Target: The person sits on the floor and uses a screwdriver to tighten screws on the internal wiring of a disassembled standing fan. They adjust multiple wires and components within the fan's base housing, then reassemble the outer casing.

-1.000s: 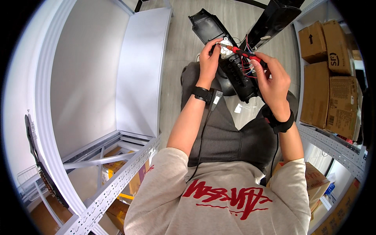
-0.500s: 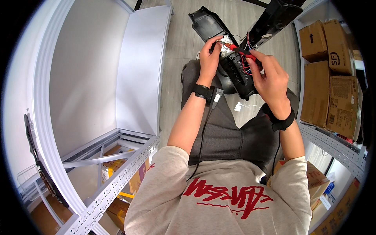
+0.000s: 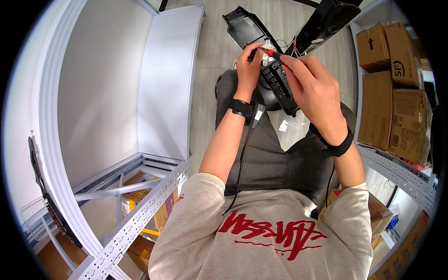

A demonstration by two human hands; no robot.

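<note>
A long black plastic housing [image 3: 243,31] lies slantwise in front of my knees, with a white round-holed part [image 3: 268,45] fixed at its middle. My right hand [image 3: 316,91] is closed around a red-and-black screwdriver [image 3: 275,54], its tip pointing left at the white part. At the housing's left edge is my left hand [image 3: 248,71], thumb and index finger drawn together beside the screwdriver's tip. What they pinch, if anything, is too small to make out. A row of black sockets [image 3: 278,84] runs along the near half of the housing, partly covered by my right hand.
Behind the housing stands a tall black casing [image 3: 326,23], with thin coloured wires [image 3: 295,47] by its lower end. Cardboard boxes [image 3: 375,105] fill a metal shelf on the right. A white panel [image 3: 165,84] and a perforated metal rack [image 3: 126,228] border the left.
My right hand has moved slightly left and turned, now covering more of the screwdriver's handle and the wires near it. The left hand has barely shifted; the housing moved a little left.
</note>
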